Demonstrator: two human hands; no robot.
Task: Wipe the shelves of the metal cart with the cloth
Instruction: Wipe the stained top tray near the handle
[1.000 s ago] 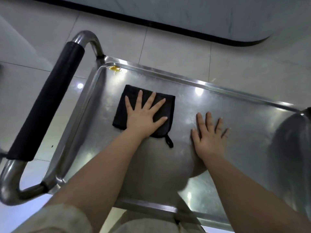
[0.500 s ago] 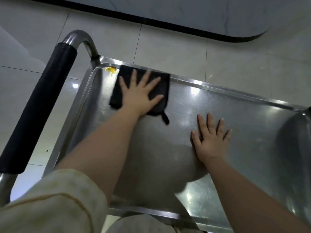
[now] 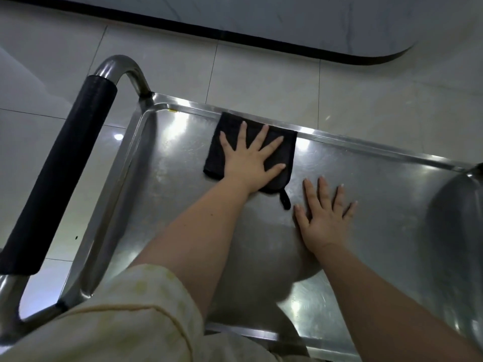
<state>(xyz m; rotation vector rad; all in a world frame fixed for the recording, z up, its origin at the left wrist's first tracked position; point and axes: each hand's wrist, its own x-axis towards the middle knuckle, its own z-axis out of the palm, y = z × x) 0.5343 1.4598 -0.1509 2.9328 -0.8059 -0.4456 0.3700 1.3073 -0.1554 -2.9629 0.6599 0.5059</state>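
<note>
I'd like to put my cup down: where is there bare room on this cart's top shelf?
Bare metal lies left of the cloth, toward the padded handle, and on the shelf right of the right hand. The middle is crowded: the left hand presses the cloth at the far rim, the right hand lies flat beside it.

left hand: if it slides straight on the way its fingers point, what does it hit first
The shelf's far rim. The left hand lies flat on the cloth, fingers pointing away from the person, and the cloth's far edge reaches that rim, so the fingertips would likely meet it soon.
</note>
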